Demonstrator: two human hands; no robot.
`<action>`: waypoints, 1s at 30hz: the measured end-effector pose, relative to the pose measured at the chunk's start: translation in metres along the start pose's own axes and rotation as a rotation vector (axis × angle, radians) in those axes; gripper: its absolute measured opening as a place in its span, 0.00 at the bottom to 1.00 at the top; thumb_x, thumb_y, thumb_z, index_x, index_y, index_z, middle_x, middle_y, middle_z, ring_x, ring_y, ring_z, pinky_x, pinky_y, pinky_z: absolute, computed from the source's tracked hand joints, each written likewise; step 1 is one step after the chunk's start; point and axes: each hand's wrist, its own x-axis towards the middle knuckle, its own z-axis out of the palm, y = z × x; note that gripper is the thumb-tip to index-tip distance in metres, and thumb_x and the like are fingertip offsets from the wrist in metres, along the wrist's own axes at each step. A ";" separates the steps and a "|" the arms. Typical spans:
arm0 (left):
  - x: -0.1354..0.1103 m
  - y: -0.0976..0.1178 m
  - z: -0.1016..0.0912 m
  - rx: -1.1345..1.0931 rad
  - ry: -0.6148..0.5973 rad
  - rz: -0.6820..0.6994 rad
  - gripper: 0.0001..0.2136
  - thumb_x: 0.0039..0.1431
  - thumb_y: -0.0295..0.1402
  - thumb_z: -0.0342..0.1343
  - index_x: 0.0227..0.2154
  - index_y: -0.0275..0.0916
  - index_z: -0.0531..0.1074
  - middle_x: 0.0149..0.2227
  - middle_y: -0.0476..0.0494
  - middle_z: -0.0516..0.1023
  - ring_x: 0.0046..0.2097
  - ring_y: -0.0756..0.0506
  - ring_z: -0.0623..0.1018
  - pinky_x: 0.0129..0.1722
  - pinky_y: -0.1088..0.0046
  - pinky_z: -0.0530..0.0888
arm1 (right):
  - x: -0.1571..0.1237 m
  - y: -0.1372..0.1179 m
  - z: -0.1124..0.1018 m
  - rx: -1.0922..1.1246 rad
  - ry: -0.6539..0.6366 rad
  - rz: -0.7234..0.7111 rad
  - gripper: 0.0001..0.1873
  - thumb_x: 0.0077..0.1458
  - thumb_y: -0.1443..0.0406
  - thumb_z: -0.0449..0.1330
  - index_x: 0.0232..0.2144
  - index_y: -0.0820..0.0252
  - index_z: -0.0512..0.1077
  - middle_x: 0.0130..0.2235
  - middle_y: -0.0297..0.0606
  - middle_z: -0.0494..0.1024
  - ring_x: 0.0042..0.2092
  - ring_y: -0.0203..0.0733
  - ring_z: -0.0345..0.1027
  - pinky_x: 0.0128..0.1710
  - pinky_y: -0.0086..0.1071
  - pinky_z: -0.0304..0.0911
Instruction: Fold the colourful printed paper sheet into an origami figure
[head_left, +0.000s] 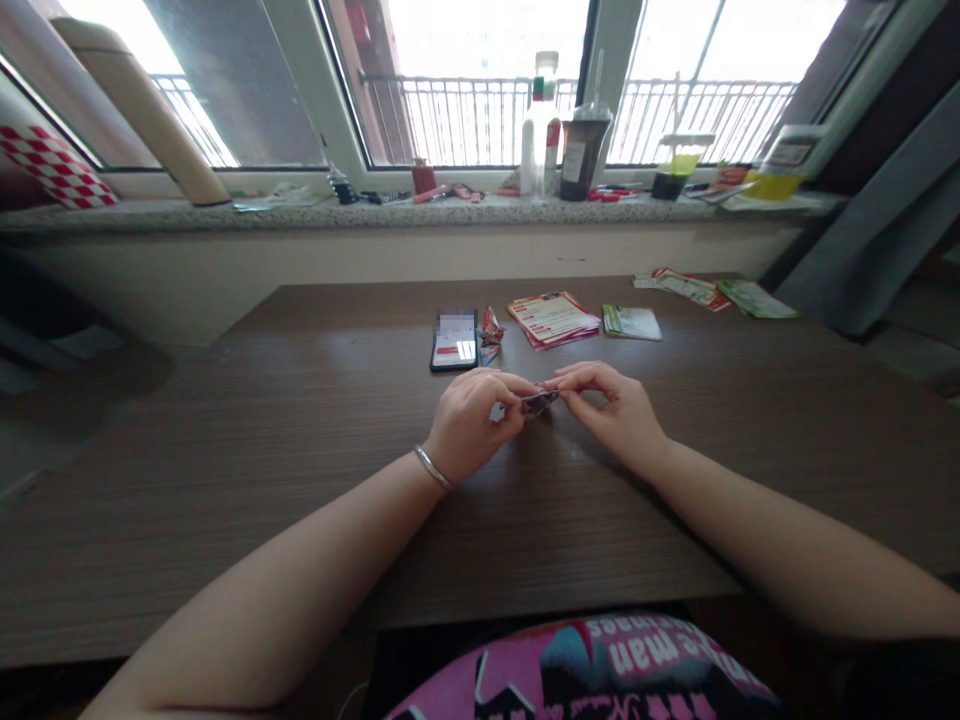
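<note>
At frame centre, the left hand (474,418) and right hand (619,412) pinch a small dark-patterned piece (539,401); upper right, a lidded cup (582,152) looks dark inside, a tub (784,166) yellow low down.

Small dark piece (538,403) — creased, pinched, partly hidden

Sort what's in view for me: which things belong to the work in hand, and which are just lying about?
In hand:
small piece, pinched by left hand and right hand

Apparently just lying about, untouched:
phone
crumpled red piece
larger card pile
smaller card pile
cup on the sill
</note>
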 end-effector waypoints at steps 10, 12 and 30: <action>-0.001 0.000 0.001 0.142 -0.044 0.029 0.03 0.54 0.27 0.57 0.30 0.40 0.68 0.31 0.48 0.78 0.33 0.49 0.75 0.36 0.72 0.71 | 0.003 -0.009 -0.006 -0.254 -0.018 -0.185 0.05 0.51 0.70 0.59 0.30 0.54 0.72 0.33 0.35 0.78 0.41 0.43 0.70 0.44 0.39 0.66; 0.000 0.002 0.002 0.188 -0.064 0.061 0.02 0.55 0.29 0.57 0.32 0.40 0.70 0.31 0.48 0.77 0.33 0.49 0.74 0.35 0.72 0.70 | 0.003 -0.012 -0.005 -0.250 -0.040 -0.223 0.05 0.51 0.70 0.59 0.30 0.54 0.72 0.34 0.34 0.79 0.41 0.42 0.70 0.45 0.39 0.65; 0.001 0.006 -0.001 0.338 -0.175 0.158 0.02 0.58 0.30 0.54 0.32 0.41 0.71 0.32 0.50 0.76 0.34 0.49 0.70 0.40 0.69 0.67 | 0.003 -0.017 -0.001 -0.246 -0.081 -0.294 0.07 0.49 0.71 0.60 0.31 0.54 0.72 0.34 0.34 0.76 0.41 0.41 0.69 0.45 0.38 0.65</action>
